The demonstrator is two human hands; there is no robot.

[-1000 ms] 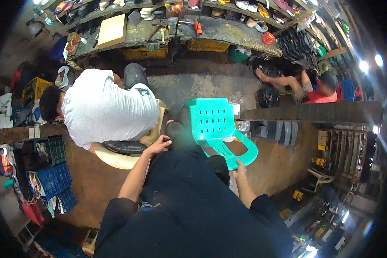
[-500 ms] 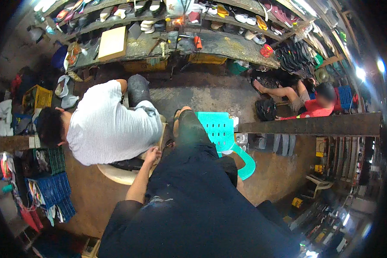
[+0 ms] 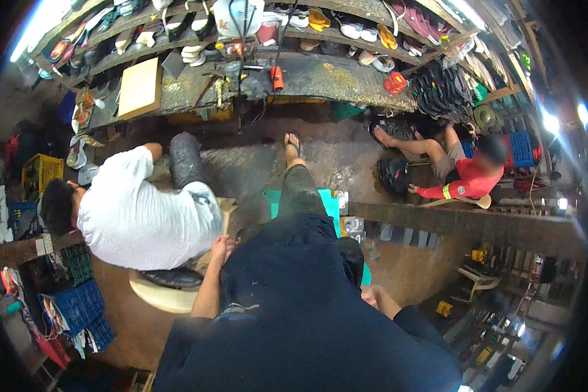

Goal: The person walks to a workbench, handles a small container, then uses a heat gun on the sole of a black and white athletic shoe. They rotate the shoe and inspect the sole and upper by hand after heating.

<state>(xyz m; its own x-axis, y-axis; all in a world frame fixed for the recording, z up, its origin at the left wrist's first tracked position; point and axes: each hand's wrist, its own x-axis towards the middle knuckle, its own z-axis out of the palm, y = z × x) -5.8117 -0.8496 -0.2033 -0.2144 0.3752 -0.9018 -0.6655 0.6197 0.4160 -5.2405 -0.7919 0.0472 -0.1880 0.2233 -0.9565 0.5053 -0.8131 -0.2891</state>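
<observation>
My left hand [image 3: 223, 249] hangs low at my left side with its fingers curled in. It is nearest to the cream plastic chair [image 3: 170, 297], on which a person in a white shirt [image 3: 150, 209] sits bent over. Whether anything lies inside those fingers is hidden. On the other side, my right hand [image 3: 372, 295] is beside my dark shirt, close to the green plastic chair [image 3: 333, 208]; its fingers are mostly out of sight. My leg reaches forward over that chair, and the foot [image 3: 293, 142] wears a flip-flop.
A workbench [image 3: 333, 78] with a hammer [image 3: 206, 88] and an orange-red tool [image 3: 277, 78] runs along the front, below shelves of shoes. A person in red [image 3: 467, 183] sits at right, beyond a wooden beam [image 3: 464, 219]. Blue crates [image 3: 78, 307] stand at left.
My foot has come forward, and the view has shifted towards the bench. My right hand has come into sight. The green chair is now largely covered by my leg and shirt.
</observation>
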